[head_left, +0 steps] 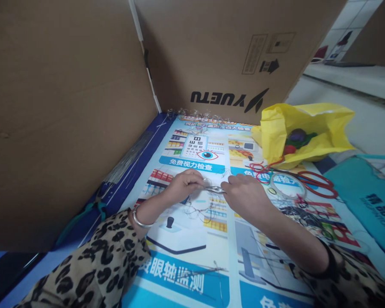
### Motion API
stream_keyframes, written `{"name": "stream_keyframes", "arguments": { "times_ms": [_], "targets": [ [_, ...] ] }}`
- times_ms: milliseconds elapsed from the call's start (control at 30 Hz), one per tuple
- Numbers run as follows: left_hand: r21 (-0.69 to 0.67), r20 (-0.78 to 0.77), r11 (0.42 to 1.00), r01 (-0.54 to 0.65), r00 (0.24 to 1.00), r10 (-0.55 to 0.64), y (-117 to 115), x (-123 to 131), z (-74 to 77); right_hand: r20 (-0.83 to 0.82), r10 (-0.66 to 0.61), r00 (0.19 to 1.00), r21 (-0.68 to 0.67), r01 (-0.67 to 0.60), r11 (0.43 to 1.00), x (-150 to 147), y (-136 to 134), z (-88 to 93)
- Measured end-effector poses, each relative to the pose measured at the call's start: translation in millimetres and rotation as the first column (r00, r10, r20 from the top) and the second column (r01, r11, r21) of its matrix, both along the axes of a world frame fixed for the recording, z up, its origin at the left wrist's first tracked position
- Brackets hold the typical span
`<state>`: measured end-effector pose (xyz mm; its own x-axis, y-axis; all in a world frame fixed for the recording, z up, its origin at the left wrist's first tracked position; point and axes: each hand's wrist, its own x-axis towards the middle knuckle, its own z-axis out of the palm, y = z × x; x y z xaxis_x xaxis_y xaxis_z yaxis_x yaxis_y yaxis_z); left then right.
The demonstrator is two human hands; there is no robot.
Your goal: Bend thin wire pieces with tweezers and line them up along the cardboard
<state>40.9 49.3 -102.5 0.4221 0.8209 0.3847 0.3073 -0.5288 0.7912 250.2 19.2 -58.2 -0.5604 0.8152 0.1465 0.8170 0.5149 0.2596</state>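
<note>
Near the middle of the printed sheet, my left hand (188, 185) is closed, its fingertips pinched on a small thin piece that is too small to make out. My right hand (244, 194) is closed round a pair of metal pliers (214, 189), whose jaws point left and reach my left fingertips. Thin wire loops (197, 209) lie on the sheet just below both hands. The handles of the pliers are mostly hidden inside my right hand.
Cardboard panels (224, 55) stand behind and left. At right are a yellow bag (321, 128), red-handled scissors (321, 184), a tape roll (287, 185), dark cords (308, 218) and a teal bag (368, 201). Teal-handled pliers (80, 218) and straight wires (125, 160) lie at left.
</note>
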Motion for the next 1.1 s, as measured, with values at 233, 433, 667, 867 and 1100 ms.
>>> {"name": "stream_keyframes", "arguments": {
  "times_ms": [233, 433, 667, 867, 1100],
  "targets": [
    [0.021, -0.042, 1.000, 0.011, 0.999, -0.011, 0, 0, -0.5, 0.001, -0.012, 1.000, -0.041, 0.012, 0.999, -2, -1, -1.7],
    [0.033, -0.080, 0.999, 0.024, 0.997, -0.022, -3, 0, 1.5, -0.010, -0.009, 1.000, -0.073, 0.008, 0.997, -3, -1, -1.1],
    [0.052, -0.118, 0.999, 0.012, 0.993, -0.006, -3, 0, 6.0, 0.005, -0.015, 1.000, -0.044, 0.015, 0.999, 0, 2, -3.8],
    [0.064, -0.144, 0.994, -0.089, 0.985, 0.097, -4, 0, 10.9, 0.000, -0.040, 0.999, -0.038, 0.040, 0.998, 2, 4, -3.2],
    [0.043, -0.139, 0.963, -0.266, 0.953, 0.270, -4, -2, 10.2, -0.021, -0.052, 0.998, -0.068, 0.051, 0.996, 4, 7, 0.0]
  ]
}}
